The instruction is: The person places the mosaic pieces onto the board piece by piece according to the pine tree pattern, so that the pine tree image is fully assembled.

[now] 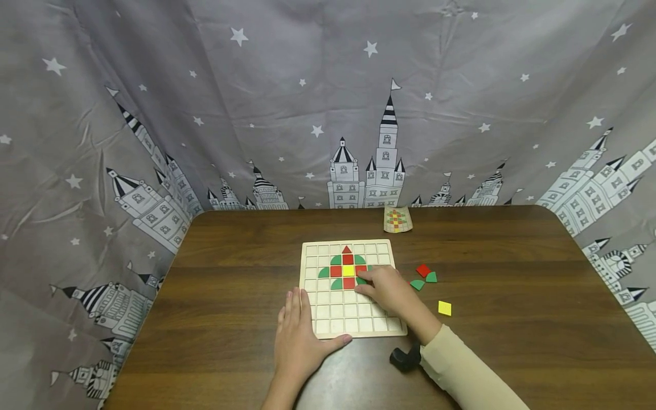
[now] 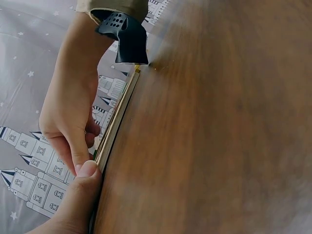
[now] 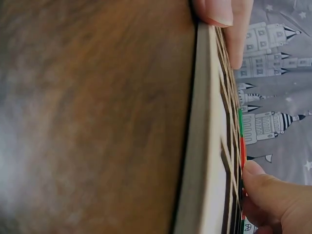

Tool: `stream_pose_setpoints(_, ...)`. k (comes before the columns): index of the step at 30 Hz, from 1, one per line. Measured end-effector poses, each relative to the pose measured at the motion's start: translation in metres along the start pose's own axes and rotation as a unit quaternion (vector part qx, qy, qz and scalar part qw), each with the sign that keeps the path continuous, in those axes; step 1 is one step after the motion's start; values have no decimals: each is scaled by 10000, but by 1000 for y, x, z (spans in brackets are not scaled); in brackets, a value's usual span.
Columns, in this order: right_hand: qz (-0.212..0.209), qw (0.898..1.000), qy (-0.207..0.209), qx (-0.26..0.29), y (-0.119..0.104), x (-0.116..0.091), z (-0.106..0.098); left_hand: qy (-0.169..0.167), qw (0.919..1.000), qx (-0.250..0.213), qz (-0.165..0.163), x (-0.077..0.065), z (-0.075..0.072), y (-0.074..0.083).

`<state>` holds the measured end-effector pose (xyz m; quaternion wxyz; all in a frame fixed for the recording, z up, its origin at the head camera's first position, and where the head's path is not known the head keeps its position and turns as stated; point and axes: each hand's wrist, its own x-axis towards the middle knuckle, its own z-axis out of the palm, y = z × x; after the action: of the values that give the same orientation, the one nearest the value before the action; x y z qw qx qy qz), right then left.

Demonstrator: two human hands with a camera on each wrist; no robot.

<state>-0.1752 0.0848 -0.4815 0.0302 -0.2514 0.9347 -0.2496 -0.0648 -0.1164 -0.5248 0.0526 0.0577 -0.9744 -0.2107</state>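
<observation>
A pale wooden grid board (image 1: 359, 327) lies on the table, bearing red, green and yellow tiles in a tree-like pattern. At its center is a yellow square tile (image 1: 348, 270). My left hand (image 1: 299, 344) steadies the board, fingers straight along the left edge and thumb against the near edge. On the pattern's right side, my right hand (image 1: 384, 288) pinches a green quarter-circle tile (image 1: 361, 280) between thumb and index finger, down at the grid. Its other fingers are curled and partly hidden. The right wrist view shows the thumb (image 3: 265, 187) close to the tiles on the board.
Right of the board lie a loose red tile (image 1: 423, 270), two green quarter-circle tiles (image 1: 431, 277) and a yellow square tile (image 1: 445, 308). A pattern card (image 1: 398, 220) stands at the table's back edge, before a grey castle-print curtain (image 1: 287, 114). A black wrist mount (image 1: 405, 360) sits at the right sleeve.
</observation>
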Motion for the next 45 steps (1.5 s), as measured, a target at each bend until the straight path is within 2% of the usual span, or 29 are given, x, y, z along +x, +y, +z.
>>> stream_pose_setpoints(9,-91,9979,356,-531,0,-1,1,-18,10000,-31,-8,0,-1,1)
stream_pose_setpoints(17,82,9977,480,-461,4,0,1,-67,10000,-33,-44,0,-1,2)
stream_pose_setpoints(30,-60,9985,227,-495,1,-4,-1,-27,10000,-75,-15,1,-1,1)
stream_pose_setpoints(45,148,9988,398,-248,3,-11,1,-60,10000,-21,-59,0,-1,1)
